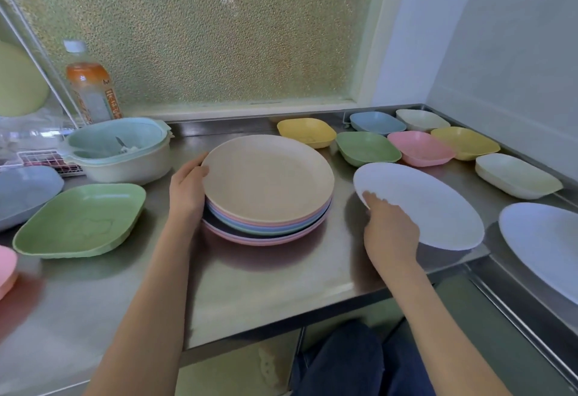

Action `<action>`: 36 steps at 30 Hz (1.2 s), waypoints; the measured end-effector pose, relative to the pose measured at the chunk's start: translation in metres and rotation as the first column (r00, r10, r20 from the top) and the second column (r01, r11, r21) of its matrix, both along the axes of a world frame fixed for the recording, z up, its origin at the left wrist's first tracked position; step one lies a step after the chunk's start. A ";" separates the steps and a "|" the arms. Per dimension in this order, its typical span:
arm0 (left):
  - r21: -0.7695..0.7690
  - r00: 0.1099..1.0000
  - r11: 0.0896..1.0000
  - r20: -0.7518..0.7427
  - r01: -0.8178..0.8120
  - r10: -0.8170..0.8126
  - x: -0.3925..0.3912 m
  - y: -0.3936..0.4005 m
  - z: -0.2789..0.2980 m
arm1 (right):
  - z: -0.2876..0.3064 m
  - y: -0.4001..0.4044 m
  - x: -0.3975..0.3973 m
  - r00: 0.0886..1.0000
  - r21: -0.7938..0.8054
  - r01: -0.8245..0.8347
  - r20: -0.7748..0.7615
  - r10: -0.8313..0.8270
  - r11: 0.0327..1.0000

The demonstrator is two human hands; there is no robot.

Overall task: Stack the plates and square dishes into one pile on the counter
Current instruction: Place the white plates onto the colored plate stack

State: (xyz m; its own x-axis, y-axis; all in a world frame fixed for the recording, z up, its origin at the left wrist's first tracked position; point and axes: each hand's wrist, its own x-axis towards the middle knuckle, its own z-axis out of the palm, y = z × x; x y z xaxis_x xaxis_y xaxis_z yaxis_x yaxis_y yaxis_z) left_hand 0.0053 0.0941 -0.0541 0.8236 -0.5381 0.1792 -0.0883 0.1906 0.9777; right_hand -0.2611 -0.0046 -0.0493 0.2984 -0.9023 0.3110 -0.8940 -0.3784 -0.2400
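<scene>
A pile of round plates (269, 183) stands mid-counter, a beige one on top, pink, blue and green ones beneath. My left hand (187, 189) grips the pile's left rim. My right hand (389, 226) holds a white round plate (425, 205) by its near-left edge, tilted just above the counter to the right of the pile. Another white plate (544, 239) lies at the far right. Several small square dishes sit behind: yellow (306, 131), green (367, 147), pink (420, 148), blue (377, 122). A large green square dish (81, 220) lies at left.
The steel counter (250, 277) ends in a front edge near my arms. A pale lidded pot (122, 151) and an orange bottle (92, 89) stand at back left beside a wire rack (37, 158). A blue dish (25, 192) and a pink dish (6, 267) sit at the left edge.
</scene>
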 end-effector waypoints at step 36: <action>-0.014 0.902 0.902 0.010 0.431 -0.431 -0.184 -0.154 -0.010 | 0.021 -0.018 -0.081 0.920 0.118 -0.342 0.242 0.307 0.932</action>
State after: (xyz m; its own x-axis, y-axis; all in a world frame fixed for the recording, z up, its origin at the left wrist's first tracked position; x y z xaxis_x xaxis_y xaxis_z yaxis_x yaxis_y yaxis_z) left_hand -0.1792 -0.0595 -0.0641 0.5110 -0.8372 0.1948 -0.0002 0.2265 0.9740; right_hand -0.3421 -0.0223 -0.0286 0.5242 -0.8092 0.2653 -0.6478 -0.5811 -0.4925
